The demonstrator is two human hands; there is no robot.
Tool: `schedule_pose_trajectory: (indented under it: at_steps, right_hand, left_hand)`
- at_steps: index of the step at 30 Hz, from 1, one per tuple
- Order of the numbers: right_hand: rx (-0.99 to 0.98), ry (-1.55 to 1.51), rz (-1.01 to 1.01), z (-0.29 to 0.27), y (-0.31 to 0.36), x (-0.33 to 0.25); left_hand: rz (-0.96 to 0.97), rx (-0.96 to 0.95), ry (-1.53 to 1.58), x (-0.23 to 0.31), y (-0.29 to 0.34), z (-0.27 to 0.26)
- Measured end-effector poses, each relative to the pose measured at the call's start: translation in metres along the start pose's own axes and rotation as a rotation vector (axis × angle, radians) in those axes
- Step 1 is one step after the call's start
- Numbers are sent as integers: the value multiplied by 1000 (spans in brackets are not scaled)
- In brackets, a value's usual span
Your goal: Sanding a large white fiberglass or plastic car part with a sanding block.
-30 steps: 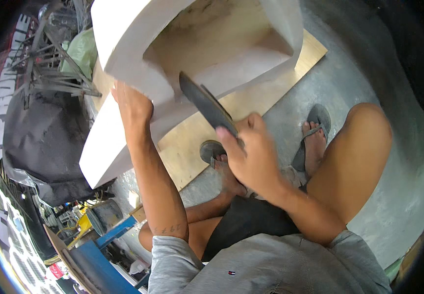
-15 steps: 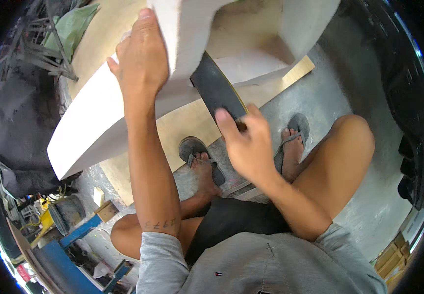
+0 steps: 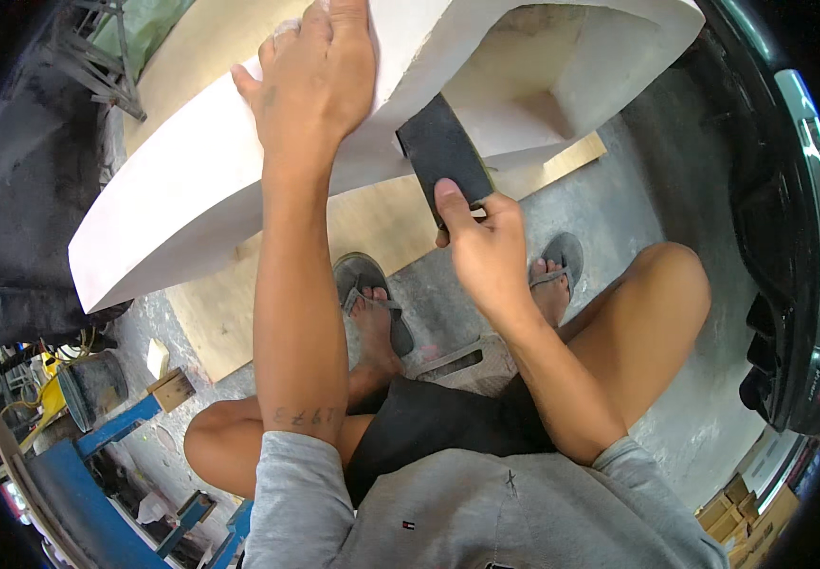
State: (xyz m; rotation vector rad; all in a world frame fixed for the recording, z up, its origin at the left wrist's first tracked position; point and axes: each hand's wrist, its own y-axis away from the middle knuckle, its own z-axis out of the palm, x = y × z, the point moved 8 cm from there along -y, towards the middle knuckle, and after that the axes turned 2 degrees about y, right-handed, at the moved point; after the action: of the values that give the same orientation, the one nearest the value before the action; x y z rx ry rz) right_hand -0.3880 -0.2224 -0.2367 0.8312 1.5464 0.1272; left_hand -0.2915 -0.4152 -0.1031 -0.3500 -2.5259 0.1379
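Note:
My left hand (image 3: 313, 90) lies spread on top of a large white curved shell (image 3: 173, 194), its fingertips reaching the upper edge of the picture. A dark flat sanding block (image 3: 443, 147) is in my right hand (image 3: 486, 242), thumb on its broad face and fingers curled behind its near end. The block's far end is at the lower edge of the shell's wide opening, close against the white rim. I cannot tell exactly which part of its underside touches the shell.
The shell rests over a pale wooden board (image 3: 216, 327) on the grey floor (image 3: 633, 204). My sandalled feet (image 3: 372, 313) are just in front. Blue metal framing (image 3: 97, 484) stands lower left, black sheeting (image 3: 31, 209) further up, and a dark glossy vehicle body (image 3: 761, 171) on the right.
The whole view has shifted a little. My right hand has moved the sanding block slightly away from me and turned its face. My left hand still presses on the shell.

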Motion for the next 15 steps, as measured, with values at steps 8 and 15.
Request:
schedule_pose_trajectory:
  at_steps: [8,15]
  right_hand:
    - [71,-177,-227,-1,3,-21]
    - [42,-255,-351,-5,19,-5]
  left_hand:
    - [113,65,-39,-4,1,9]
    - [61,60,-54,-7,1,14]
